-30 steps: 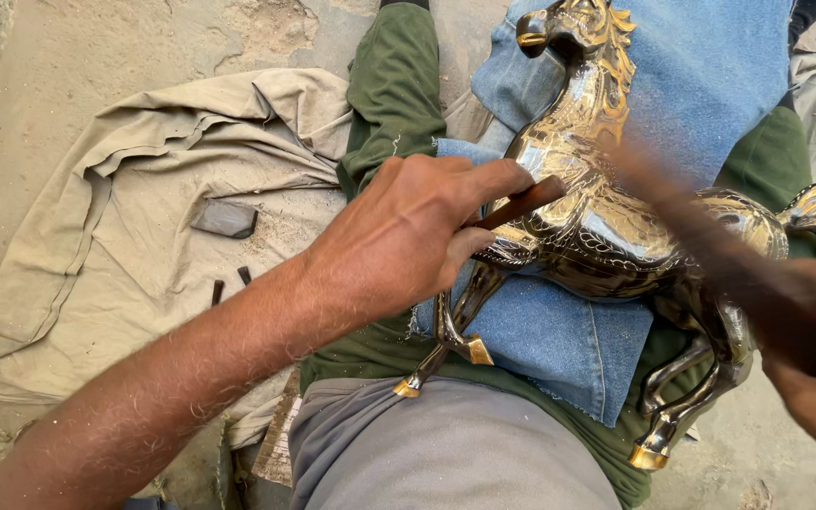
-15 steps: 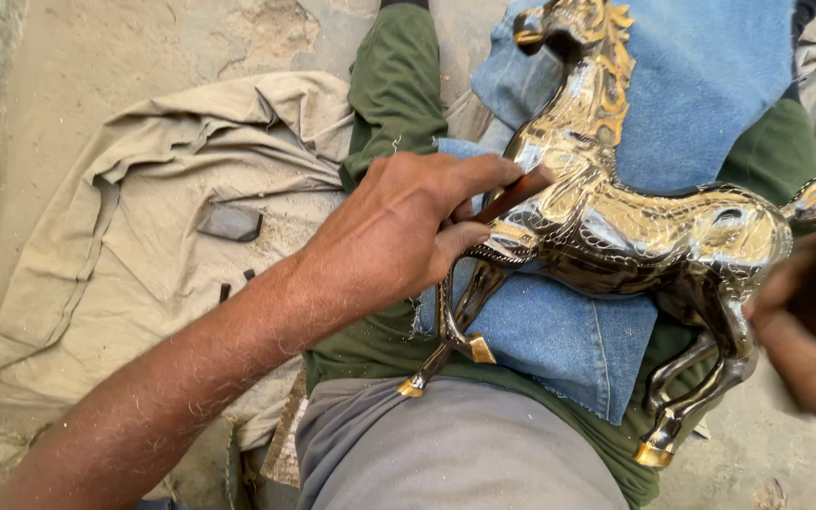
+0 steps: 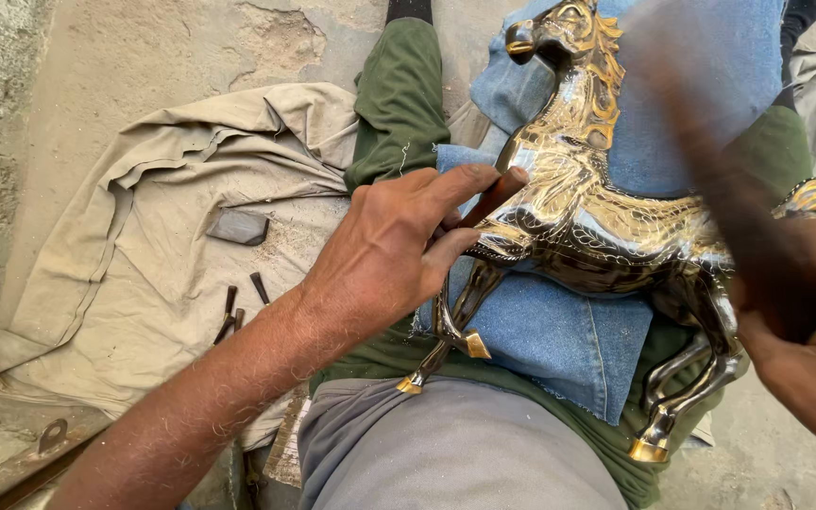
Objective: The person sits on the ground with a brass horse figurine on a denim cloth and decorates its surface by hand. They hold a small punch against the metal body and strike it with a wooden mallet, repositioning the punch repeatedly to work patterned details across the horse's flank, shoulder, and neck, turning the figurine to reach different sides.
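Observation:
A shiny brass horse figure (image 3: pixel 606 227) lies on blue denim cloth (image 3: pixel 559 335) across my lap, head pointing away from me. My left hand (image 3: pixel 399 246) pinches a short brown chisel (image 3: pixel 493 194) with its tip set against the horse's chest. My right hand (image 3: pixel 805 321) is at the right, blurred by motion, gripping a dark wooden-handled hammer (image 3: pixel 710 161) that streaks above the horse's back.
A beige cloth (image 3: pixel 144 255) is spread on the dusty concrete floor at my left. On it lie a small dark block (image 3: pixel 236 226) and a few thin dark punches (image 3: pixel 238 307). My legs wear green trousers (image 3: pixel 399 104).
The right hand with the hammer has swung up and back in over the horse. The left hand and chisel stay on the horse's chest.

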Demonstrator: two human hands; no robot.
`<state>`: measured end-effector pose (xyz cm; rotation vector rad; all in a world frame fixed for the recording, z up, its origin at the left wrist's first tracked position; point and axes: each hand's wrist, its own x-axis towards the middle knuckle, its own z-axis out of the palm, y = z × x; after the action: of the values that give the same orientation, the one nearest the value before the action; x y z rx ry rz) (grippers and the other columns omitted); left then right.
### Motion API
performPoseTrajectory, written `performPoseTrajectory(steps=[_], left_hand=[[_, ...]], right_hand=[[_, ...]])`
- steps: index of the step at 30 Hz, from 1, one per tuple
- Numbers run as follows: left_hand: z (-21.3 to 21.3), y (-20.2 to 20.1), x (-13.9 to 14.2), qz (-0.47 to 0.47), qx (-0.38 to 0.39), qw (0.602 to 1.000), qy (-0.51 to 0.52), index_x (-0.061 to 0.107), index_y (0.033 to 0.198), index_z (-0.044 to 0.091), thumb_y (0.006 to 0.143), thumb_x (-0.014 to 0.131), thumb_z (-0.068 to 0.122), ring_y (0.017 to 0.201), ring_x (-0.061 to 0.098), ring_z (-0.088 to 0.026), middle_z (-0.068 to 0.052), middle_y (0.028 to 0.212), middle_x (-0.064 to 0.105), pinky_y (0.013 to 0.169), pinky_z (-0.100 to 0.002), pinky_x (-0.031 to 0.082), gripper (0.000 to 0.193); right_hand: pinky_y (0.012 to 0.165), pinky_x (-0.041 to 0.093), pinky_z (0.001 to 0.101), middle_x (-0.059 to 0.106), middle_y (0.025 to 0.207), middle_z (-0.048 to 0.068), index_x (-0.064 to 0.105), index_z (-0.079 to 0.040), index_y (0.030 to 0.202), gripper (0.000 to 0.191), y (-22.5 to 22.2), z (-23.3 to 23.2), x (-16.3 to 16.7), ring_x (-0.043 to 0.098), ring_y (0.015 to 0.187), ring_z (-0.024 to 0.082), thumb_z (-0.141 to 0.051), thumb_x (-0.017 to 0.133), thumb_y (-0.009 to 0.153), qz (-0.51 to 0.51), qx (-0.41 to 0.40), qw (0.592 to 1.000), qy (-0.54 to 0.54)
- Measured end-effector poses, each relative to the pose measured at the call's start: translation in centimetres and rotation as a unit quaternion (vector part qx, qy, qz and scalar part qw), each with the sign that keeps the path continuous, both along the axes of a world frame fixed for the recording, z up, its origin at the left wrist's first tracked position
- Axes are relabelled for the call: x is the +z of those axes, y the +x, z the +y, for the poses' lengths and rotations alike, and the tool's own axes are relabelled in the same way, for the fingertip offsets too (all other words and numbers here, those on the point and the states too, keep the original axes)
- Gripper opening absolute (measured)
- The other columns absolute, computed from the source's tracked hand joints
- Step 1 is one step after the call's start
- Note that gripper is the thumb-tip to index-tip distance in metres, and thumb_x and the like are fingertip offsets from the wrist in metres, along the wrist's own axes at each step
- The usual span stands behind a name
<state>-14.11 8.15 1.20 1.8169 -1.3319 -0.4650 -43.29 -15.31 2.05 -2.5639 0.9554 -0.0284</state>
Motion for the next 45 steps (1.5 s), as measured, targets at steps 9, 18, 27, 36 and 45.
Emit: performPoseTrajectory(steps=[9, 18, 27, 36, 45], left_hand=[[0.4, -1.2, -0.3, 0.049, 0.088, 0.995, -0.012, 0.059, 0.137, 0.010, 0.089, 0.081, 0.008, 0.076, 0.074, -0.013, -0.008, 0.093, 0.071, 0.066, -0.026, 0.064, 0.053], [0.7, -0.6, -0.2, 0.013, 0.034, 0.999, -0.030, 0.062, 0.135, 0.011, 0.086, 0.081, 0.007, 0.082, 0.076, -0.017, -0.010, 0.098, 0.072, 0.071, -0.030, 0.063, 0.053], [0.8, -0.6, 0.2, 0.049, 0.041, 0.998, -0.024, 0.061, 0.135, 0.011, 0.088, 0.078, 0.009, 0.078, 0.076, -0.018, -0.010, 0.099, 0.073, 0.068, -0.032, 0.063, 0.050], [1.4, -1.3, -0.9, 0.025, 0.084, 0.996, -0.021, 0.060, 0.134, 0.008, 0.090, 0.080, 0.009, 0.077, 0.076, -0.017, -0.010, 0.099, 0.072, 0.067, -0.029, 0.064, 0.048], [2.1, -0.8, -0.9, -0.001, 0.059, 0.998, -0.027, 0.063, 0.133, 0.009, 0.087, 0.082, 0.012, 0.076, 0.072, -0.020, -0.010, 0.095, 0.071, 0.066, -0.034, 0.059, 0.050]], right_hand=[[0.075, 0.055, 0.0301, 0.070, 0.089, 0.011, 0.067, -0.003, 0.122, 0.048, 2.8, -0.3, 0.9, 0.069, 0.082, 0.018, 0.008, 0.076, 0.077, 0.063, 0.041, 0.994, -0.076], [0.070, 0.051, 0.0344, 0.064, 0.087, 0.013, 0.062, 0.001, 0.104, 0.021, 2.3, 1.4, 1.5, 0.065, 0.076, 0.021, 0.005, 0.075, 0.088, -0.048, -0.006, 0.999, -0.002], [0.071, 0.052, 0.0278, 0.065, 0.091, 0.010, 0.060, 0.000, 0.117, 0.034, 2.3, 2.3, 1.1, 0.065, 0.079, 0.015, 0.000, 0.071, 0.085, -0.112, -0.008, 0.992, 0.059], [0.062, 0.049, 0.0334, 0.068, 0.082, 0.015, 0.067, -0.001, 0.110, 0.022, 2.8, 0.5, 1.6, 0.066, 0.069, 0.022, -0.004, 0.076, 0.090, 0.085, -0.011, 0.995, -0.048], [0.068, 0.058, 0.0315, 0.067, 0.091, 0.008, 0.060, -0.007, 0.118, 0.035, 2.6, 1.7, 2.5, 0.069, 0.073, 0.018, -0.003, 0.077, 0.088, 0.102, -0.033, 0.993, -0.046]])
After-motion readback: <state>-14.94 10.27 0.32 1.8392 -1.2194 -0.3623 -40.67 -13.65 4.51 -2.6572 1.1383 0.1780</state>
